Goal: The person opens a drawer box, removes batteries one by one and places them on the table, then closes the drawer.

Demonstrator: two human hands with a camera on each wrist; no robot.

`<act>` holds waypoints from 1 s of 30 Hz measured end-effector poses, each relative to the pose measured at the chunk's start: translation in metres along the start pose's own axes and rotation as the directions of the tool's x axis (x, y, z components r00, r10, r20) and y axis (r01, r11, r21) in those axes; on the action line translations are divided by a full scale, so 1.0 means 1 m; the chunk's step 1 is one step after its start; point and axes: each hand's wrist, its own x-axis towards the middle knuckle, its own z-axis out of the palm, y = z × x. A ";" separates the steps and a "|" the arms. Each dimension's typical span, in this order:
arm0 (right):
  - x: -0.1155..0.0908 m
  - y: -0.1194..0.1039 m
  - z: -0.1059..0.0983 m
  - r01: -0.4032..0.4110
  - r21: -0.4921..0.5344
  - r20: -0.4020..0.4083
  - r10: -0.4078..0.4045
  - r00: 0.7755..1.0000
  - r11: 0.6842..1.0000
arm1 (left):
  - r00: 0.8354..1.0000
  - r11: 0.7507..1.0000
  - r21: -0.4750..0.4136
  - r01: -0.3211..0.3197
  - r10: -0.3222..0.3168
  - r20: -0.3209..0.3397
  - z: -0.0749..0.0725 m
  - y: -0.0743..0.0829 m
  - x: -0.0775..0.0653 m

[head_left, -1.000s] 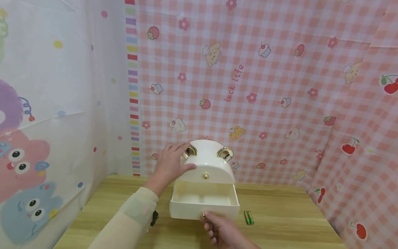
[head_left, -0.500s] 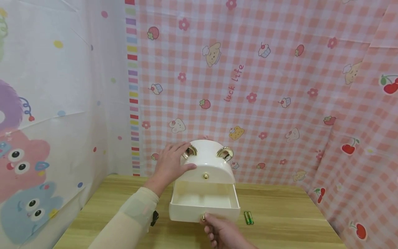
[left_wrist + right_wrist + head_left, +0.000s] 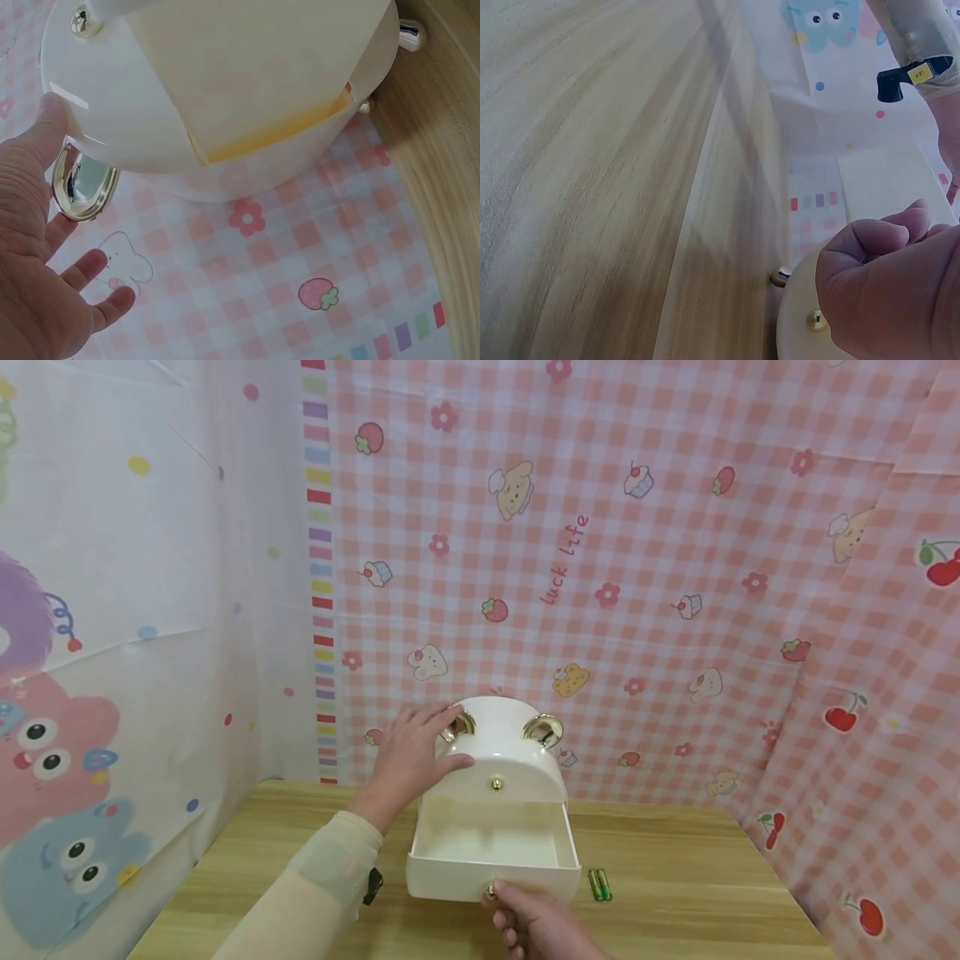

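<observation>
A white drawer box (image 3: pixel 498 727) with a rounded top and gold ring-like ears stands on the table. Its lower drawer (image 3: pixel 450 878) is pulled out toward me, showing a cream inside. At that drawer's front, my right hand (image 3: pixel 543 922) pinches the gold knob (image 3: pixel 491 890) between thumb and finger. My left hand (image 3: pixel 412 752) rests on the box's upper left, beside the left ear (image 3: pixel 459 725). In the left wrist view, its thumb (image 3: pixel 52 112) touches the white shell, while the other fingers stay spread around and below the ear (image 3: pixel 84 182).
Two green batteries (image 3: pixel 600 885) lie side by side on the wooden table (image 3: pixel 675 860), right of the drawer. A pink checked cloth (image 3: pixel 600 543) hangs close behind the box. A white printed cloth (image 3: pixel 187 610) hangs at the left.
The lower drawer has slid a little farther out toward me, with my right hand on its knob. My left hand has stayed in place on the box.
</observation>
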 end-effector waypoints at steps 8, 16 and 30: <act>0.002 0.003 0.000 0.009 -0.040 -0.029 -0.010 1.000 0.999 | 1.000 1.000 -0.013 -0.014 0.014 -0.004 -0.001 0.000 -0.001; -0.011 -0.025 0.007 0.071 -0.264 0.102 -0.046 0.994 0.962 | 1.000 1.000 -0.012 -0.023 0.023 -0.001 -0.001 0.000 -0.001; -0.004 -0.147 -0.001 0.239 -0.844 0.082 -0.326 0.942 0.480 | 1.000 1.000 0.023 -0.011 0.010 0.026 -0.004 0.000 0.001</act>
